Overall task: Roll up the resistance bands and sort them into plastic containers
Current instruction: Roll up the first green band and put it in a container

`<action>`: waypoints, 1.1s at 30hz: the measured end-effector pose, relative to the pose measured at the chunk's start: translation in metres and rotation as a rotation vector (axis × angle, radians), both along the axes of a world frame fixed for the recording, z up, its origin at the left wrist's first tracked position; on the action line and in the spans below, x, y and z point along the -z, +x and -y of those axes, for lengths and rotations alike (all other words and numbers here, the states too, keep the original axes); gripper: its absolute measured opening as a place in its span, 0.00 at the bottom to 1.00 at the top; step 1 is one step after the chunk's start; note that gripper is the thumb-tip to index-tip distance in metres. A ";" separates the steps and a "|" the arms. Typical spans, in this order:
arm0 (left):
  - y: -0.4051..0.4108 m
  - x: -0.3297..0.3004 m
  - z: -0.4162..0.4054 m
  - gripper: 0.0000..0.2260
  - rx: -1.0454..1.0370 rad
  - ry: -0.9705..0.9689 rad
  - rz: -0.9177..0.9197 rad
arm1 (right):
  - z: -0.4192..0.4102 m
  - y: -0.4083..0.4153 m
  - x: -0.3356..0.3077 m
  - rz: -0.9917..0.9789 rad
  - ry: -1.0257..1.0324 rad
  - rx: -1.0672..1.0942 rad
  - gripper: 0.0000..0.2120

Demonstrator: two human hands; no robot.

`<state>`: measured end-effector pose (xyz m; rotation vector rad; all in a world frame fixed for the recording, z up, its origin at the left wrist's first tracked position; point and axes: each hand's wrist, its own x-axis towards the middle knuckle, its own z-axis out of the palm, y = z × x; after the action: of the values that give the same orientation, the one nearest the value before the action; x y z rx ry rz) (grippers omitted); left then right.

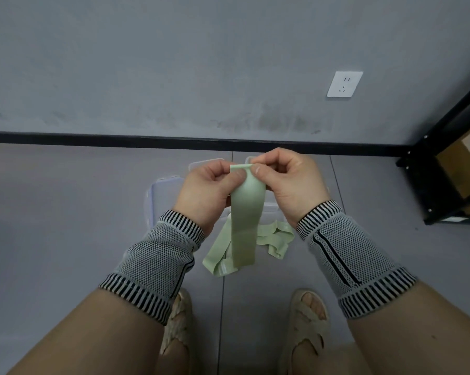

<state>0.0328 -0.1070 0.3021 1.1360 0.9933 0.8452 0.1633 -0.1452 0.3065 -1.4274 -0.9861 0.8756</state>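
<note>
Hands pinching the top of a pale green resistance band [244, 212] above a grey floor.

Left hand [206, 190] and right hand [288, 182] each curl thumb and fingers round the band's upper edge; its length hangs down between the wrists. Another green band [275, 240] lies on the floor tiles [66, 212] just right of it. Clear plastic containers [160, 193] sit beyond the hands, near the black skirting [120, 138]. Farther off, a grey wall [174, 63] carries a white socket [344, 84]. Black shelving [428, 169] holding a cardboard box [464, 169] stands at right.
</note>
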 end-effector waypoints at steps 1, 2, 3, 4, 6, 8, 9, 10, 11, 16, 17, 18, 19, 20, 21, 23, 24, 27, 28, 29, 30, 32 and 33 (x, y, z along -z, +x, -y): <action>0.000 -0.001 -0.002 0.06 -0.003 0.000 -0.003 | -0.001 0.001 0.000 0.005 0.006 -0.004 0.08; 0.001 -0.002 -0.003 0.06 -0.007 -0.002 -0.003 | -0.002 0.001 -0.001 0.014 0.010 -0.011 0.07; 0.001 -0.002 -0.004 0.07 -0.010 -0.006 -0.002 | -0.002 0.001 -0.001 0.023 0.010 -0.021 0.06; 0.001 -0.002 -0.005 0.07 -0.014 -0.010 -0.003 | -0.002 0.001 -0.002 0.029 0.011 -0.033 0.06; 0.001 -0.002 -0.006 0.05 -0.016 -0.017 -0.009 | -0.002 0.001 -0.002 0.038 0.017 -0.055 0.07; -0.001 -0.002 -0.007 0.03 -0.014 -0.027 -0.017 | -0.002 -0.002 -0.002 0.056 0.027 -0.073 0.09; -0.002 -0.002 -0.008 0.02 -0.015 -0.035 -0.022 | -0.002 -0.003 -0.002 0.060 0.031 -0.081 0.10; -0.003 -0.002 -0.008 0.02 -0.015 -0.042 -0.029 | -0.001 -0.004 -0.002 0.060 0.033 -0.089 0.11; -0.004 -0.003 -0.009 0.02 -0.015 -0.050 -0.038 | -0.001 -0.004 -0.002 0.060 0.034 -0.098 0.11; -0.003 -0.004 -0.009 0.06 0.021 -0.076 -0.056 | 0.000 -0.004 -0.002 0.068 0.035 -0.116 0.11; -0.003 -0.004 -0.009 0.05 0.029 -0.082 -0.053 | 0.000 -0.005 -0.002 0.076 0.038 -0.108 0.11; -0.002 -0.004 -0.009 0.03 0.037 -0.088 -0.051 | 0.000 -0.005 -0.002 0.086 0.043 -0.099 0.11; -0.002 -0.005 -0.009 0.02 0.041 -0.098 -0.048 | 0.001 -0.005 -0.002 0.101 0.049 -0.090 0.11; -0.001 -0.005 -0.009 0.03 0.042 -0.113 -0.048 | 0.001 -0.005 -0.002 0.123 0.056 -0.082 0.11; -0.001 -0.004 -0.010 0.03 0.039 -0.132 -0.042 | 0.001 -0.005 -0.002 0.149 0.061 -0.076 0.12; -0.001 -0.003 -0.010 0.04 0.042 -0.161 -0.025 | 0.003 -0.004 -0.001 0.208 0.066 -0.069 0.12; -0.002 -0.003 -0.010 0.03 0.048 -0.171 -0.014 | 0.003 -0.004 0.000 0.239 0.068 -0.070 0.12; -0.003 -0.005 -0.009 0.07 0.049 -0.210 0.016 | 0.003 -0.003 0.001 0.322 0.099 -0.080 0.11; -0.004 -0.006 -0.010 0.10 0.037 -0.227 0.027 | 0.003 -0.003 0.001 0.345 0.105 -0.083 0.11; -0.004 -0.007 -0.010 0.13 0.021 -0.251 0.041 | 0.002 -0.002 0.001 0.367 0.105 -0.086 0.11; -0.005 -0.007 -0.010 0.13 0.006 -0.271 0.055 | 0.001 -0.002 0.001 0.388 0.104 -0.087 0.10; -0.005 -0.008 -0.010 0.09 0.005 -0.286 0.054 | 0.001 -0.002 0.002 0.418 0.109 -0.090 0.10; -0.005 -0.007 -0.010 0.08 0.019 -0.278 0.040 | 0.001 -0.002 0.002 0.426 0.114 -0.090 0.09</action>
<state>0.0274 -0.0972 0.3095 0.8864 1.0295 0.6880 0.1615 -0.1462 0.3040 -1.5115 -1.4056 0.5760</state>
